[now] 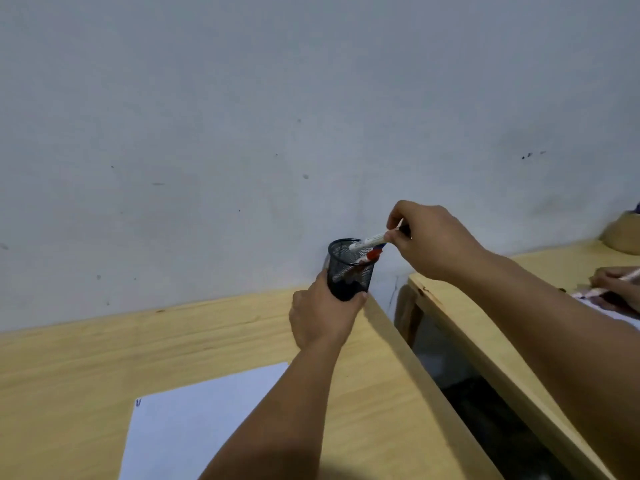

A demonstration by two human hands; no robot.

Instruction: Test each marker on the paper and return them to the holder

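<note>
A black mesh holder [349, 268] stands at the far right corner of the wooden table [104, 348], tilted a little. My left hand [322, 317] is wrapped around its lower part. My right hand [427, 237] hovers just right of the rim and pinches the end of a white marker [369, 242] whose other end is inside the holder. A red-capped marker [372, 255] leans against the rim below it. White paper [194, 427] lies on the table near me, with a small blue mark [139, 402] at its top left corner.
A grey wall rises right behind the table. A dark gap [485, 403] separates my table from a second wooden table [485, 327] on the right, where another person's hand [616, 285] holds a marker over paper. A tan object [623, 233] sits at the far right.
</note>
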